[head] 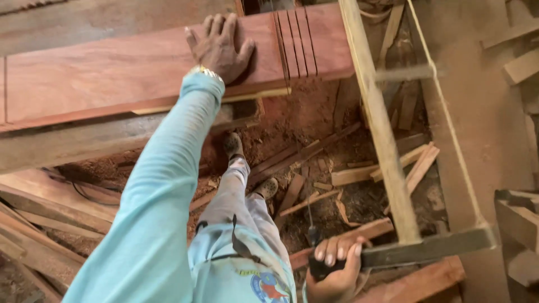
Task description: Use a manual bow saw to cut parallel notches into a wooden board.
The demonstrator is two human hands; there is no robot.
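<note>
We count one red plank [140,73] at eleven o'clock, four saw cuts [295,42] in it, one frame saw [393,168], two hands.

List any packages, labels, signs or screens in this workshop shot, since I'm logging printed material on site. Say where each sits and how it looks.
Round printed emblem: on the pale blue clothing at the bottom edge, beside the right hand gripping the frame saw; blue and red with yellow trim above.
No packages, signs or screens show; the red board under the left hand carries only saw cuts.
</note>
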